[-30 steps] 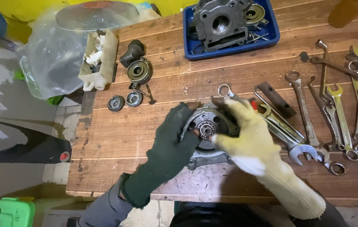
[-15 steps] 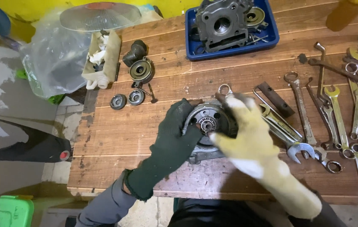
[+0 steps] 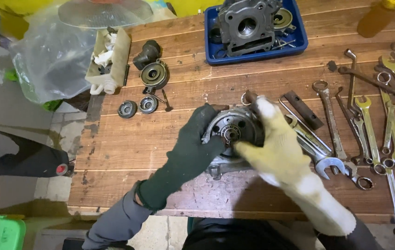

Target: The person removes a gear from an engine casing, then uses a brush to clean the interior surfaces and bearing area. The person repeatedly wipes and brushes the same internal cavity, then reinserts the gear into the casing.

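A round grey metal engine part (image 3: 232, 135) with a bearing in its middle lies on the wooden workbench (image 3: 128, 139). My left hand (image 3: 192, 147), in a dark green glove, grips its left rim. My right hand (image 3: 276, 148), in a yellow glove, covers its right side, with fingers reaching to the centre bearing and the top edge. The part's lower lug pokes out beneath my hands near the bench's front.
Several spanners (image 3: 369, 120) lie in a row to the right. A blue tray (image 3: 257, 51) with an engine casing stands at the back. Small round parts (image 3: 137, 107), a pulley-like part (image 3: 154, 74), a carton (image 3: 110, 60) and a plastic bag (image 3: 53, 60) sit at the left.
Both hands have stayed on the round part. My right hand has shifted a little, its fingers now lower and nearer the centre bearing. The view has tilted slightly.
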